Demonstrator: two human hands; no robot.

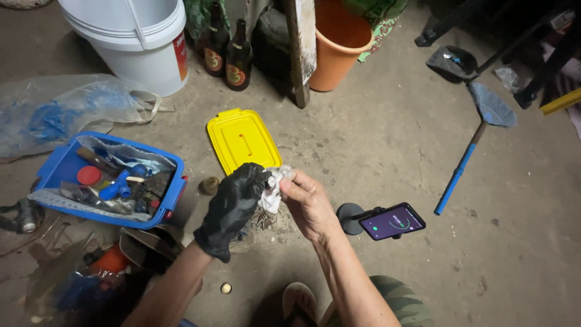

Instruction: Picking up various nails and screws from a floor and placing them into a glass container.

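My left hand [233,206] wears a black glove and pinches a crumpled white cloth [275,188]. My bare right hand [308,206] grips the same cloth from the right side. Both hands meet above a concrete floor, just below a yellow plastic lid [242,139] lying flat. A small pile of nails or wire bits [263,219] lies under the hands, partly hidden by them.
A blue toolbox [172,188] full of fittings sits at left. A white bucket [142,42], two brown bottles [227,51] and an orange bucket [339,42] stand behind. A phone on a stand [392,221] is at right, beside a blue-handled tool [460,172].
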